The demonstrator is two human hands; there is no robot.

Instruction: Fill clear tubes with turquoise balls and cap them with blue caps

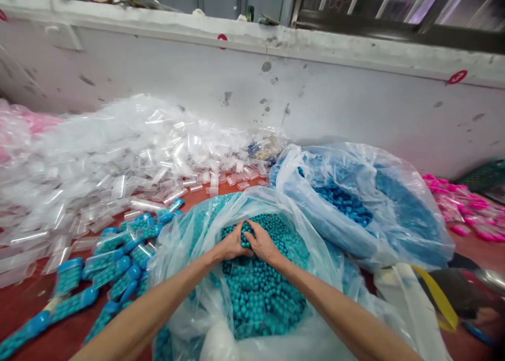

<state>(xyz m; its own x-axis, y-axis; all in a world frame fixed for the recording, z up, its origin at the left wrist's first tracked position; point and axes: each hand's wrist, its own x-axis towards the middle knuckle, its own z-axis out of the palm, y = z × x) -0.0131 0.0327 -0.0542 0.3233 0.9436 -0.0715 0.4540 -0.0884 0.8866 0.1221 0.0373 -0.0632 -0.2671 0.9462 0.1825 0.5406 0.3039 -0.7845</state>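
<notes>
Forearms (158, 298) reach into the plastic bag (189, 319) of teal beads (260, 295); inside it left hand (233, 244) and right hand (261, 241) meet, curled round some. Gathering seems in hand, calling next for a steady cupped hold.

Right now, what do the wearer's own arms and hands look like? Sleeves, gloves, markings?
No gloves on the left hand or right hand. Left forearm and right forearm taper to the wrists: no sleeves, watch or bracelet visible. Small markings: too blurred to tell.

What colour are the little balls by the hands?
The little balls are teal, a greenish blue, seen best in the head view.
</notes>
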